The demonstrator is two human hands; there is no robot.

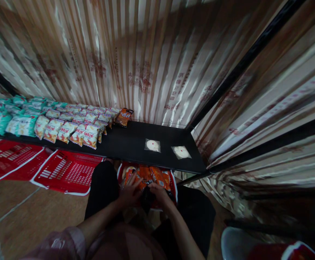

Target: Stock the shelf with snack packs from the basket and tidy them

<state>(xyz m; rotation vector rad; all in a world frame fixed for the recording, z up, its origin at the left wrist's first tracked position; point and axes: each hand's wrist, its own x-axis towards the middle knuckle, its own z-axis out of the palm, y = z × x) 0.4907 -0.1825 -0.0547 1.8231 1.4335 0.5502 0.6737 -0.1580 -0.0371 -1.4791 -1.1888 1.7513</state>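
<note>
Between my knees stands a red basket (pixel 175 184) with a white rim, part of it under the shelf. Several orange snack packets (pixel 158 175) lie in it. My left hand (pixel 130 193) rests over the packets at the left, its fingers stretched out and apart. Closed at the top of a dark packet (pixel 147 198), my right hand (pixel 160 195) is just right of the left one. The dim light hides the packet's print and how far the left fingers touch it. One orange packet (pixel 124 117) stands on the black shelf (pixel 124 144), beside the white packets.
Rows of white snack packets (pixel 90 135) and green-and-white packets (pixel 21 124) fill the shelf's left side. Two flat clear sachets with white discs lie at right, one a sachet (pixel 152 145). Red baskets (pixel 67 173) sit below left. A black frame post (pixel 228 79) rises at right.
</note>
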